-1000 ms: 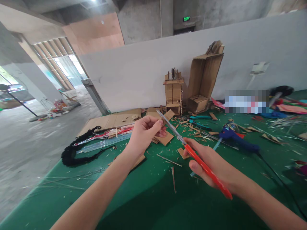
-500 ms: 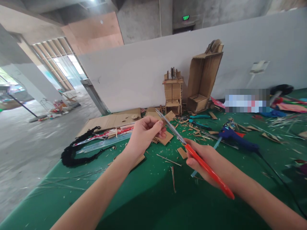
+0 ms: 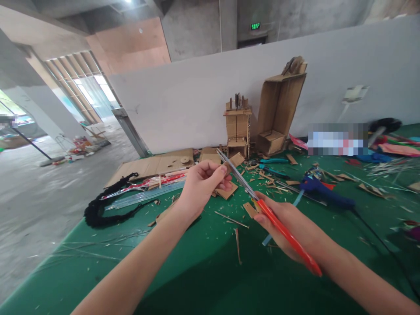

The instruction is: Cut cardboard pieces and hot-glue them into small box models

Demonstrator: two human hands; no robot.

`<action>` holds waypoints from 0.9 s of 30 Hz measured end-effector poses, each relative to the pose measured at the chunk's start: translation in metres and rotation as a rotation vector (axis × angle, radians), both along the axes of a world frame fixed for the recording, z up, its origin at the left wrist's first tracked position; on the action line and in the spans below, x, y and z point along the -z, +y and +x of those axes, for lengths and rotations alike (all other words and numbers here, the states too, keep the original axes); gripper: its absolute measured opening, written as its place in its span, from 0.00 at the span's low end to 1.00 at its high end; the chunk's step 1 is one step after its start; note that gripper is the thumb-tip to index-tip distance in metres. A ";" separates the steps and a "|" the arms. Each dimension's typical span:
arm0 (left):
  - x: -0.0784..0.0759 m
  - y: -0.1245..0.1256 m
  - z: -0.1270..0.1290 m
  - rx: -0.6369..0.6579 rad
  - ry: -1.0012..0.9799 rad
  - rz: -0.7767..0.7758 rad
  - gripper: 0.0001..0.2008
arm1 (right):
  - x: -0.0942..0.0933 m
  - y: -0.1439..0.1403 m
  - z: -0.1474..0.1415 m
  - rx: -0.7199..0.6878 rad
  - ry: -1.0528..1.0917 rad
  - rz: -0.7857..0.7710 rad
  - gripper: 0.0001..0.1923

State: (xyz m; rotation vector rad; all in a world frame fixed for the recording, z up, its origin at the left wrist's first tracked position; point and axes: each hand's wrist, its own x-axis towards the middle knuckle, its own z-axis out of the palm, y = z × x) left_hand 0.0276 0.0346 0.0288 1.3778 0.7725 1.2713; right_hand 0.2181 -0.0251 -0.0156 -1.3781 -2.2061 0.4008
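My right hand [image 3: 278,223] is closed round the red handles of a pair of scissors [image 3: 236,177], whose blades point up and to the left. The blades look nearly together. Beside the blade tips, my left hand [image 3: 206,181] pinches a small brown cardboard piece [image 3: 227,167] between thumb and fingers, mostly hidden by them. The blades pass right at that piece; whether they bite into it I cannot tell. On the green table [image 3: 210,271] below lie a thin stick [image 3: 231,219] and a narrow brown strip [image 3: 238,247].
Two cardboard structures [image 3: 237,127] [image 3: 278,105] stand against the white partition [image 3: 177,105]. A blue glue gun [image 3: 324,192] with a cable lies right, teal-handled pliers [image 3: 274,170] behind. At left are a black yarn bundle [image 3: 95,212], flat cardboard [image 3: 151,166] and clear plastic sticks [image 3: 144,196].
Both hands have shifted slightly to the right within the view, with the scissors still at the small cardboard piece. Nothing else on the table has visibly moved.
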 end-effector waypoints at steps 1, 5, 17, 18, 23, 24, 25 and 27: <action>0.000 0.000 0.000 -0.002 -0.001 0.001 0.10 | 0.001 0.000 -0.001 0.003 0.003 0.022 0.24; 0.001 0.001 -0.001 -0.015 0.012 -0.005 0.10 | 0.001 -0.001 -0.003 0.002 0.020 0.024 0.25; 0.003 0.006 -0.003 -0.016 0.029 -0.024 0.10 | 0.001 0.001 -0.002 -0.019 0.026 0.012 0.22; 0.003 0.006 -0.003 -0.013 0.037 -0.023 0.10 | -0.001 0.000 -0.001 -0.049 0.052 -0.003 0.22; 0.005 0.004 0.001 0.003 0.110 -0.020 0.10 | -0.006 -0.003 0.003 -0.158 0.132 -0.044 0.23; 0.005 0.003 0.002 0.002 0.119 -0.022 0.10 | -0.006 -0.003 0.003 -0.139 0.126 -0.045 0.23; 0.005 0.003 0.003 0.001 0.121 -0.024 0.10 | -0.005 -0.002 0.002 -0.109 0.110 -0.044 0.23; 0.005 0.004 0.005 -0.001 0.114 -0.034 0.10 | -0.003 0.000 0.000 -0.030 0.066 -0.033 0.22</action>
